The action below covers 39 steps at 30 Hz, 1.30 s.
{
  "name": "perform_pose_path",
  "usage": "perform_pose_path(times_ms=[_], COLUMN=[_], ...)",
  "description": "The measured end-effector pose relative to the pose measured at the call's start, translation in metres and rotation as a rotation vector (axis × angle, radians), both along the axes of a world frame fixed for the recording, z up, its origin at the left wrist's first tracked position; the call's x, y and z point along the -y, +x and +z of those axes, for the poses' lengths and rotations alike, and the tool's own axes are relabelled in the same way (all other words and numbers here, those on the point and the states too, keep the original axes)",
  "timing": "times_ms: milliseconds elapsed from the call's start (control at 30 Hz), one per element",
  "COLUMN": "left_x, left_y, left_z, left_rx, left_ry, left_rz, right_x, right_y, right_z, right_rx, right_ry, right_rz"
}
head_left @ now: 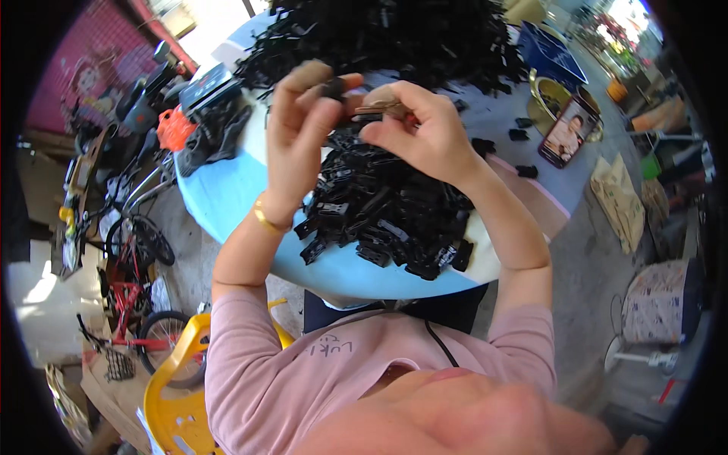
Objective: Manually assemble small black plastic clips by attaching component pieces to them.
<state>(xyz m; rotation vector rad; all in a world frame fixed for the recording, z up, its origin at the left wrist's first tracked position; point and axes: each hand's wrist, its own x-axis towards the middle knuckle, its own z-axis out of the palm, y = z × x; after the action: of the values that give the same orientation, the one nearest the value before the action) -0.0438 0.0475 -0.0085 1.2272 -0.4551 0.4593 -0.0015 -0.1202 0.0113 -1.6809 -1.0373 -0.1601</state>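
Observation:
Above the table, my left hand pinches a small black plastic piece between thumb and fingers. My right hand is raised close beside it, its fingers closed round a thin, flat brownish-metal item whose kind I cannot make out. Its end points toward the black piece; whether the two touch is unclear. Below both hands lies a pile of glossy black plastic parts near the table's front edge. A far larger heap of black parts covers the back of the table.
The round table has a light blue cover. On its right are a phone, a gold-coloured bowl and a blue basket. An orange bag and dark gloves lie left. A yellow chair stands near my left arm.

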Motion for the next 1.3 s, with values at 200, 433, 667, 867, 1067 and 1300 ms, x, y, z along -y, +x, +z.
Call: perform_pose_path(times_ms=[200,433,667,867,1067,1300], left_x=[-0.008,0.001,0.013,0.007,0.004,0.001], left_y=[0.009,-0.002,-0.008,-0.002,0.001,0.002], left_z=[0.000,-0.002,-0.005,-0.002,-0.009,-0.015], left_rx=[-0.329,-0.262,-0.122,-0.159,-0.079,0.008], left_ry=[-0.351,0.201,0.373,0.146,0.177,0.204], left_rz=[-0.455,-0.245,-0.050,-0.162,-0.054,0.015], right_x=[0.004,0.012,-0.002,0.003,-0.003,-0.006], right_y=[0.008,0.008,0.013,0.015,0.011,0.001], right_z=[-0.004,0.003,-0.011,-0.006,-0.011,-0.010], right_rx=[0.287,0.047,-0.101,-0.595,-0.404,-0.360], right_ry=[0.118,0.161,0.065,0.067,-0.061,-0.058], right_rz=[0.050,0.159,0.046,0.151,0.063,0.061])
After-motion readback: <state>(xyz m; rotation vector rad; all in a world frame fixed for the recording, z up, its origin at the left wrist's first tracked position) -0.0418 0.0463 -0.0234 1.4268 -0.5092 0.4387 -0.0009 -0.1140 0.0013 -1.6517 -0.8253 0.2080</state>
